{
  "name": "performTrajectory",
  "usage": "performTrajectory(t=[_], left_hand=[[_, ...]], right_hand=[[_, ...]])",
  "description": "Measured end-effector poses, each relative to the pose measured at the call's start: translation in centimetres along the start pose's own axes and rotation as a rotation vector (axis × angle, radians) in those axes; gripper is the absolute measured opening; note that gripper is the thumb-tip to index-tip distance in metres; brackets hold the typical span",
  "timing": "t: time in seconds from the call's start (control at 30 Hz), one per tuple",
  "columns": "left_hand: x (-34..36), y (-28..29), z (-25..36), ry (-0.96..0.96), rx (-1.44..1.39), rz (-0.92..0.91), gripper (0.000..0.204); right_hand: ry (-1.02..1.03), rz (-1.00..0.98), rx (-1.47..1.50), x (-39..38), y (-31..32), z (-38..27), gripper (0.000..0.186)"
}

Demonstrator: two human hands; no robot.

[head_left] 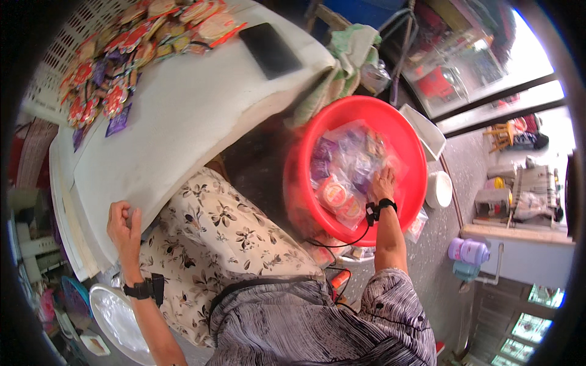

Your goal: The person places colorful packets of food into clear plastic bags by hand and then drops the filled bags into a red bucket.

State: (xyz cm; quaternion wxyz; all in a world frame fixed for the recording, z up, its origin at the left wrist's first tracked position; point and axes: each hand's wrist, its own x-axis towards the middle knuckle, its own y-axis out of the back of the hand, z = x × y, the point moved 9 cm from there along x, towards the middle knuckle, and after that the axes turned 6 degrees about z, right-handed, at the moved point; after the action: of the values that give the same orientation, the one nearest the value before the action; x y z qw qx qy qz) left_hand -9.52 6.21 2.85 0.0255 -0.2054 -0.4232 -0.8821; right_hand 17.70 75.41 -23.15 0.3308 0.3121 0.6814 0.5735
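Observation:
My right hand reaches into a large red basin and lies on clear plastic bags of packaged snacks, fingers spread. Some packets in the bags are purple, others red and round. My left hand rests at the near left edge of the white table, its fingers loosely curled, thumb apart and nothing in them. At the far left of the table lies a pile of loose small snack packets, mostly red, with some purple and yellow ones.
A black phone lies on the table's far right. A green and white towel hangs at its corner. Right of the basin stand a white tub and a white tray. A white crate borders the packet pile.

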Motion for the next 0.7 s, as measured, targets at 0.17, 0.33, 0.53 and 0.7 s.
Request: performTrajectory(t=[0.17,0.33,0.53,0.7], left_hand=[[0.3,0.4,-1.1,0.003,0.030,0.013,0.021],[0.5,1.1,-0.1,-0.074,0.032,0.065,0.024],[-0.5,1.0,0.1,-0.141,0.040,0.077,0.026],[-0.7,1.0,0.0,-0.112,-0.055,0.081,0.028]], right_hand=[[0.050,-0.122,-0.264,2.3,-5.4,3.0,0.065],[0.248,-0.280,-0.485,3.9,-6.1,5.0,0.049],[0.351,0.092,0.127,2.3,1.5,-4.1,0.043],[0.471,0.171,0.493,-1.3,10.4,-16.2,0.043]])
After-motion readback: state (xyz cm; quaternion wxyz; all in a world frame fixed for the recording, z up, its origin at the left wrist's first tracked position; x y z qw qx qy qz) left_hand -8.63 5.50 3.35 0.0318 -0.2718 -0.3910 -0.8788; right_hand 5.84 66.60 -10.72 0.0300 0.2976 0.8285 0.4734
